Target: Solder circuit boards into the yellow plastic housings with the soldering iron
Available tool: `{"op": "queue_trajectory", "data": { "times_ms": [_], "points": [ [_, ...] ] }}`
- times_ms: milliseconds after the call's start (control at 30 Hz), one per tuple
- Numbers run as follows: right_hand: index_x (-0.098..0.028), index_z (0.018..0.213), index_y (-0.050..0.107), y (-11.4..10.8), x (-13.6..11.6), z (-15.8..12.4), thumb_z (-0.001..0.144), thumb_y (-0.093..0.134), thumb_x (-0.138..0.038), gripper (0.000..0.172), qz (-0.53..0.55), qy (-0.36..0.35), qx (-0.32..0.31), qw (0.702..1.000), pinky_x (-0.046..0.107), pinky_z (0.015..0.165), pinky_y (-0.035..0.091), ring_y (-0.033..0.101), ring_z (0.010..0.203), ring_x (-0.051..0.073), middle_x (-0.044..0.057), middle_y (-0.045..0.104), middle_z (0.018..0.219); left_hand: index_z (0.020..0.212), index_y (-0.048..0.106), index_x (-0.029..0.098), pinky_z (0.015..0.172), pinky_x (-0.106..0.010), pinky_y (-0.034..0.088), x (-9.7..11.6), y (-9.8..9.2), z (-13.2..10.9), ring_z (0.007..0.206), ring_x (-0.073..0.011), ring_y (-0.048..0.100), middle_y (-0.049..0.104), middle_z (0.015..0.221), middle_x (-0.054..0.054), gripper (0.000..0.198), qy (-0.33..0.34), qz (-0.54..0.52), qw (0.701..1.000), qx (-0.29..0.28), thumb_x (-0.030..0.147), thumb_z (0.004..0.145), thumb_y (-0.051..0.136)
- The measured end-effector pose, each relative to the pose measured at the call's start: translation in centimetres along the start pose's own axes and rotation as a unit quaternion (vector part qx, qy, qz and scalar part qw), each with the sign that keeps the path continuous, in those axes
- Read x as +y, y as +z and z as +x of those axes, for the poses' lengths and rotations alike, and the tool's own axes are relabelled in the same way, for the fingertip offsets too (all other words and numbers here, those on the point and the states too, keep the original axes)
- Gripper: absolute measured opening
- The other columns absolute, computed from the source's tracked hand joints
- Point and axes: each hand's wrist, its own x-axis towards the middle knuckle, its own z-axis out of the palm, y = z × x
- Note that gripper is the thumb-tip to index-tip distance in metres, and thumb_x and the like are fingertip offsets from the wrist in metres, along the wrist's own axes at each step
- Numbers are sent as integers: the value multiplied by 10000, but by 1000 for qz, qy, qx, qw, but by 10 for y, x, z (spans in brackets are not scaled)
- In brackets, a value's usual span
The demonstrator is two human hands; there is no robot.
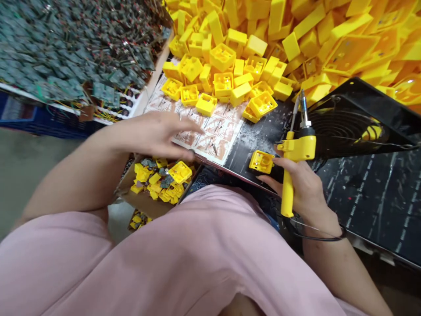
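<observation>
At the bench edge, the right hand (304, 188) is gripping a soldering iron (294, 153) tip-up, away from a yellow housing (261, 161) beside its fingers, while the left hand (154, 134) is hovering, fingers spread and empty, over a box (144, 199) of finished pieces.

Pretty plain outfit here: pale pink clothing (204, 259) is worn, loose and smooth, covering the lap. Both forearms are left bare, no sleeves to be seen. A thin ring (180, 116) is worn on the left hand (158, 134). Nothing's worn on the right hand (304, 186).
</observation>
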Motion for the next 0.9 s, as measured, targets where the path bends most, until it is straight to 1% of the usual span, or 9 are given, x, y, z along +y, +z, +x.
{"op": "queue_trajectory", "data": {
  "times_ms": [167, 300, 367, 433, 567, 633, 767, 833, 900],
  "points": [
    [-234, 1338, 562, 19, -8, 10, 919, 841, -282, 505, -9, 3, 29, 1000, 358, 902, 647, 783, 1060, 244, 107, 776, 1188, 1518, 553, 206, 1278, -601, 297, -18, 10, 54, 1458, -326, 440, 719, 1373, -68, 622, -43, 12, 999, 13, 514, 987, 647],
    [-243, 1397, 527, 24, -10, 11, 939, 815, -295, 544, -9, 9, 22, 1000, 372, 883, 661, 793, 1037, 246, 101, 779, 1206, 1459, 614, 200, 1233, -615, 369, -22, 24, 83, 1414, -357, 507, 689, 1393, -88, 546, -101, 30, 994, -6, 496, 1001, 579],
    [-259, 1416, 513, 26, -9, 9, 944, 810, -313, 561, 3, 24, 22, 999, 377, 885, 666, 791, 1068, 251, 98, 773, 1244, 1408, 663, 212, 1182, -551, 453, -15, 22, 84, 1350, -343, 595, 625, 1478, -83, 502, -98, 18, 994, -41, 471, 990, 560],
    [-272, 1421, 511, 29, -8, 7, 933, 822, -303, 580, 16, 32, 26, 999, 373, 906, 667, 786, 1112, 253, 92, 768, 1265, 1331, 707, 243, 1131, -482, 514, -1, 12, 85, 1278, -312, 667, 600, 1490, -51, 446, -58, -3, 994, -96, 463, 972, 560],
    [-274, 1426, 522, 33, -7, 3, 904, 849, -270, 616, 28, 26, 41, 998, 381, 936, 668, 783, 1138, 263, 92, 775, 1242, 1252, 691, 243, 1070, -508, 547, 32, -3, 100, 1192, -364, 714, 719, 1145, -46, 447, -10, 38, 975, -220, 519, 900, 693],
    [-278, 1436, 523, 34, -6, 1, 901, 852, -273, 628, 34, 29, 43, 998, 381, 922, 674, 789, 1121, 264, 91, 778, 1240, 1283, 657, 228, 1038, -510, 556, 44, 1, 110, 1162, -390, 721, 739, 1076, -67, 529, -3, 71, 967, -245, 522, 859, 775],
    [-278, 1457, 514, 35, -5, -2, 897, 854, -263, 654, 35, 33, 48, 998, 374, 921, 675, 792, 1108, 260, 99, 771, 1270, 1378, 609, 234, 1006, -462, 565, 45, 23, 115, 1170, -377, 721, 734, 1205, -95, 714, 13, 60, 981, -182, 642, 827, 807],
    [-267, 1450, 515, 35, -4, -2, 895, 861, -275, 655, 37, 32, 49, 998, 368, 936, 669, 789, 1123, 258, 106, 770, 1274, 1403, 613, 253, 1013, -446, 564, 34, 31, 103, 1183, -352, 722, 722, 1253, -76, 739, -5, 25, 992, -126, 704, 837, 764],
    [-259, 1435, 524, 36, -3, -3, 903, 859, -305, 631, 39, 33, 50, 997, 358, 939, 665, 790, 1119, 251, 107, 772, 1276, 1369, 653, 253, 1015, -406, 562, 20, 30, 81, 1158, -296, 731, 724, 1271, -62, 631, -43, -25, 998, -47, 683, 908, 686]
  ]
}}
